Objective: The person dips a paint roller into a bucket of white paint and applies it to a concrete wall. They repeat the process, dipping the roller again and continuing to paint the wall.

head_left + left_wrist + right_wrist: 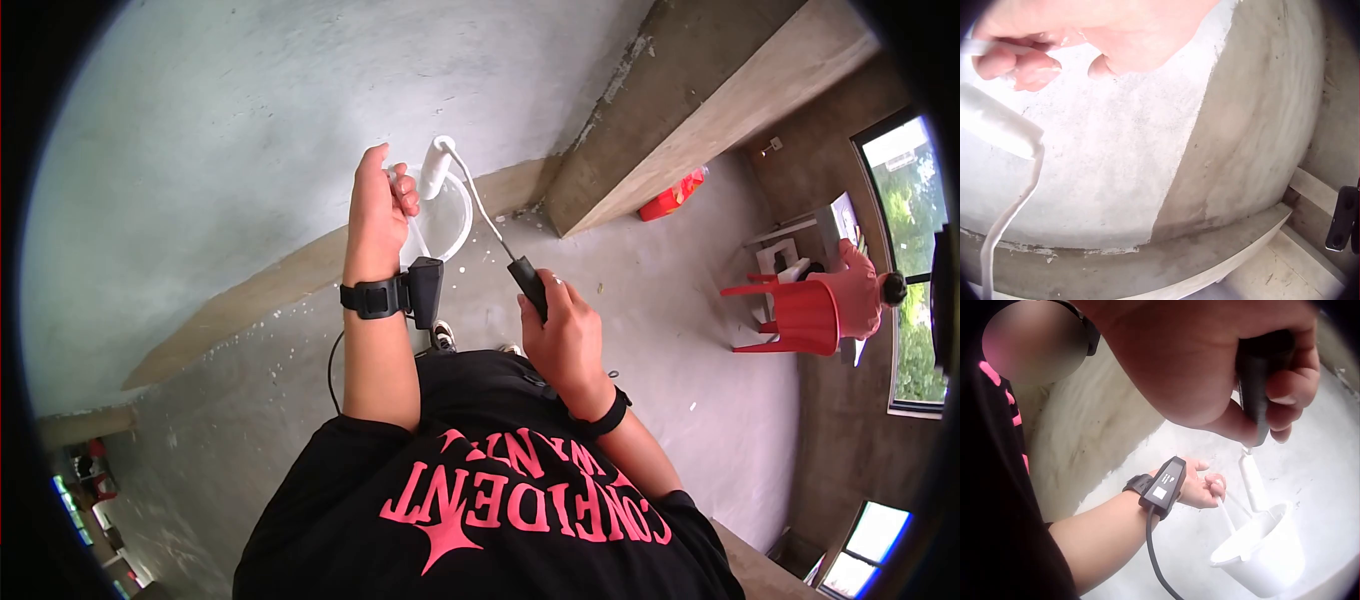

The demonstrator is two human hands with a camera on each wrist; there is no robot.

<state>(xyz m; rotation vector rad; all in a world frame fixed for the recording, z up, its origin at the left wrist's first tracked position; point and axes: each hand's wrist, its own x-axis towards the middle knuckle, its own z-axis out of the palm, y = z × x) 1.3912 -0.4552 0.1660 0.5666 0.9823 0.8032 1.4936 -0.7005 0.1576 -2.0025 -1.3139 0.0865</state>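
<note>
A white bucket (462,222) (1272,562) hangs by its handle from my left hand (379,207) (1110,31) (1199,487), whose fingers are curled round the handle. My right hand (564,335) (1210,369) grips the black handle (527,284) (1254,394) of a paint roller. The white roller head (436,168) (1000,122) (1252,481) is over the bucket's opening, at its rim, joined to the grip by a bent white rod (478,200) (999,228). How far it reaches into the bucket, I cannot tell.
A partly white-coated wall (220,150) stands ahead and left, bare along its lower edge. A concrete beam or column (680,110) is beyond, with a red object (672,195) near it. At right a person (862,300) sits on a red chair (800,315) by a window.
</note>
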